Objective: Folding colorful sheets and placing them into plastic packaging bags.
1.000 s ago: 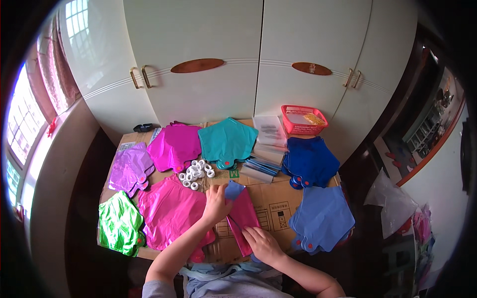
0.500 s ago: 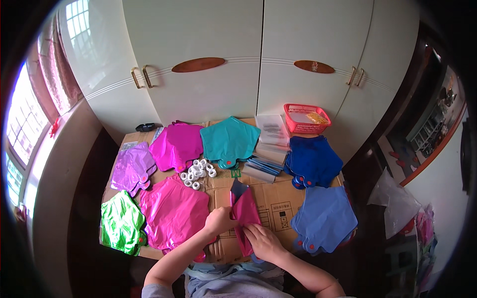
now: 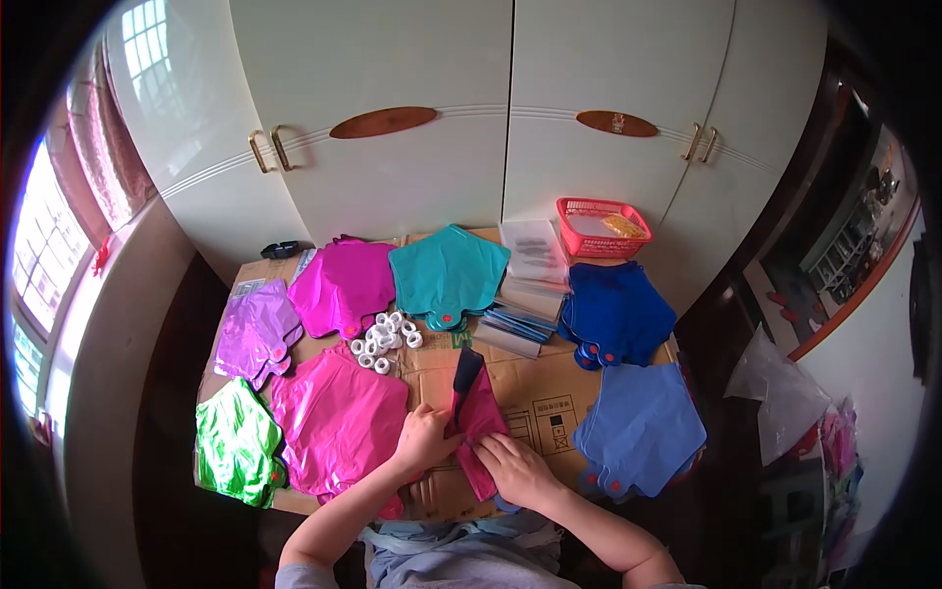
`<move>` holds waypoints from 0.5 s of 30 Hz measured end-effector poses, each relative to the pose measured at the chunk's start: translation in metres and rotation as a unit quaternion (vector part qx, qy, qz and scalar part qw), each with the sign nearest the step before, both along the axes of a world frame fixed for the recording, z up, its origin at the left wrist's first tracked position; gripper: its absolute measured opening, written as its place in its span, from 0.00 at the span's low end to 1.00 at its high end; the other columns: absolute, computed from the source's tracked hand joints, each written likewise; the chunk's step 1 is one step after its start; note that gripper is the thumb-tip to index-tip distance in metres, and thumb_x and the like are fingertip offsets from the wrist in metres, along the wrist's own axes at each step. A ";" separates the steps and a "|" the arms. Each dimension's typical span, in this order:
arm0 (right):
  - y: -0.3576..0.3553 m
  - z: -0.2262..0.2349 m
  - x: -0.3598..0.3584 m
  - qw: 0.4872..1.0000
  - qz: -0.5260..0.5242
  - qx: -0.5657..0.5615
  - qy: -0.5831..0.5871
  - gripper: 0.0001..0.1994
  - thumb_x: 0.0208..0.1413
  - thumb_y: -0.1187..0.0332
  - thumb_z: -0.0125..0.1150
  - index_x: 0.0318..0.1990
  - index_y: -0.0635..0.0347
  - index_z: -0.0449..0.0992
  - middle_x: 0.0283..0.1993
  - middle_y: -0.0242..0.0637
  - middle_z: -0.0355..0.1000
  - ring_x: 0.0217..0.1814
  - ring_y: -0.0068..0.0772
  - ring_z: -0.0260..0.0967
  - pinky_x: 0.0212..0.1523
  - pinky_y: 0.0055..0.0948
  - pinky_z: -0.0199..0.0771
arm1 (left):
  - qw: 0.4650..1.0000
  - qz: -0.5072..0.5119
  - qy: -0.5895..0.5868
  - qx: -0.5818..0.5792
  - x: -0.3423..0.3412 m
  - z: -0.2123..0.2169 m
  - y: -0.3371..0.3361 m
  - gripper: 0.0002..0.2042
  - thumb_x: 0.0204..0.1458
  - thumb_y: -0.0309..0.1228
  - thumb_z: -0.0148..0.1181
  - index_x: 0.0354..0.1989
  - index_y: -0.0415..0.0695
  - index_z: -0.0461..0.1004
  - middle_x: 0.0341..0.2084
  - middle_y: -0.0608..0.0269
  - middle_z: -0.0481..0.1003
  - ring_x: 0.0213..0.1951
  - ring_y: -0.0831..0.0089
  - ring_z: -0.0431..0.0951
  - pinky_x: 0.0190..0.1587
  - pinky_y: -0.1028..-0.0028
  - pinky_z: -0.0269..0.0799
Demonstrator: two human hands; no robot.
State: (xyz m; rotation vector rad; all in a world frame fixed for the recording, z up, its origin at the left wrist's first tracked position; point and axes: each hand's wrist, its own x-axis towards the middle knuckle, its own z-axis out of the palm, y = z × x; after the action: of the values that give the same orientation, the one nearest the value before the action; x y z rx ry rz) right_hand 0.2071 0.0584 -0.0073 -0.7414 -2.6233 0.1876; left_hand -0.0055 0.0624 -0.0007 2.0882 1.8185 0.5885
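Pale cabinet doors (image 3: 373, 59) are standing behind a surface spread with brown cardboard (image 3: 540, 378), and I am placing everything by the teal foil stack (image 3: 449, 273) near its far edge. Well to the left of the teal stack and nearer the person, a shiny green stack (image 3: 235, 442) is glinting. A lilac stack (image 3: 257, 329) is lying to the teal stack's left, and a magenta stack (image 3: 343, 285) is sitting just beside the teal one on that side. Left and nearward of the teal stack, a large pink stack (image 3: 339, 417) is spreading out, while white rings (image 3: 384, 340) are clustering by its lower-left corner.

Nearward of the teal stack, slightly rightward, a folded pink foil piece (image 3: 481, 416) is lying on the cardboard, its dark far end pointing toward the teal stack. The person's left hand (image 3: 424, 438) is pinching the foil's left edge, fingers curling in. The right hand (image 3: 515, 473) is lying unclenched, its fingers pressing flat on the foil.

Just right of the teal stack, clear sleeves (image 3: 533, 250) are resting; farther right, a red basket (image 3: 589, 245) is sitting, then a dark blue stack (image 3: 618, 309). Nearward on that side, a pale blue stack (image 3: 643, 424) is lying.
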 end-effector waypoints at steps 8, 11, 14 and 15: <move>0.000 -0.001 0.000 1.000 0.004 -0.005 -0.005 0.19 0.52 0.70 0.47 0.51 0.65 0.68 0.56 0.44 0.63 0.60 0.41 0.59 0.60 0.35 0.62 | 1.000 0.017 -0.012 0.005 0.004 -0.006 -0.002 0.15 0.37 0.40 0.66 0.22 0.40 0.73 0.22 0.58 0.74 0.37 0.58 0.72 0.39 0.60 0.67; 0.000 -0.002 0.000 1.000 -0.023 -0.018 -0.003 0.18 0.53 0.70 0.46 0.50 0.66 0.68 0.57 0.49 0.61 0.60 0.45 0.59 0.60 0.36 0.62 | 1.000 0.008 0.002 0.020 0.004 -0.007 -0.005 0.13 0.38 0.39 0.65 0.23 0.41 0.73 0.23 0.61 0.74 0.37 0.61 0.72 0.38 0.61 0.65; -0.002 -0.006 0.001 0.999 -0.046 -0.024 -0.002 0.17 0.53 0.71 0.46 0.49 0.68 0.68 0.56 0.52 0.60 0.59 0.48 0.59 0.60 0.38 0.62 | 0.999 -0.006 0.014 0.044 0.004 -0.006 -0.008 0.13 0.39 0.39 0.64 0.25 0.42 0.73 0.23 0.62 0.73 0.37 0.62 0.71 0.37 0.62 0.64; -0.002 -0.006 0.000 0.998 -0.052 -0.025 -0.002 0.17 0.52 0.71 0.47 0.49 0.69 0.68 0.56 0.52 0.60 0.59 0.48 0.59 0.60 0.38 0.62 | 0.999 -0.012 0.015 0.051 0.004 -0.006 -0.009 0.12 0.40 0.39 0.64 0.25 0.42 0.73 0.24 0.62 0.73 0.36 0.62 0.71 0.36 0.62 0.64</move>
State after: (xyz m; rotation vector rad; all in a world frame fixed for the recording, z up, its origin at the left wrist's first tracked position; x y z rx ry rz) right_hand 0.2076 0.0564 -0.0131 -0.8924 -2.5844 0.2225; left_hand -0.0010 0.0538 -0.0071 2.1914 1.8131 0.6600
